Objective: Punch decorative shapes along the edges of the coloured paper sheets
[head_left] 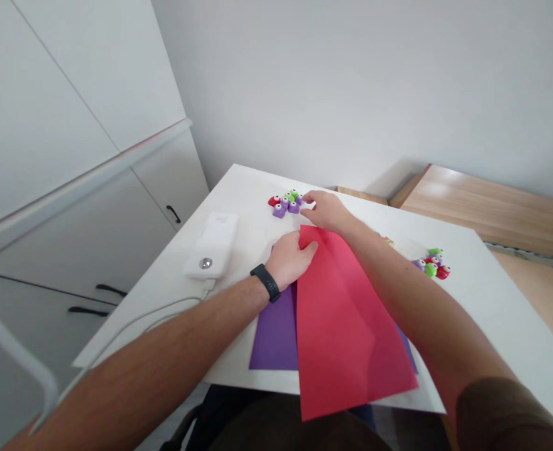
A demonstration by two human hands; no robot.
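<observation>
Tabletop point(487, 307), red paper point(342, 326) in left fingers point(310, 250)

Head view forward, down over table point(487, 304)

Two hands, left point(289, 258) and right point(325, 210); one red sheet point(342, 313); one white device point(217, 241); one wristband point(265, 283); three black handles point(111, 290). Eyed pieces: at least six in the far cluster point(280, 211), at least four in the right cluster point(431, 269).
</observation>
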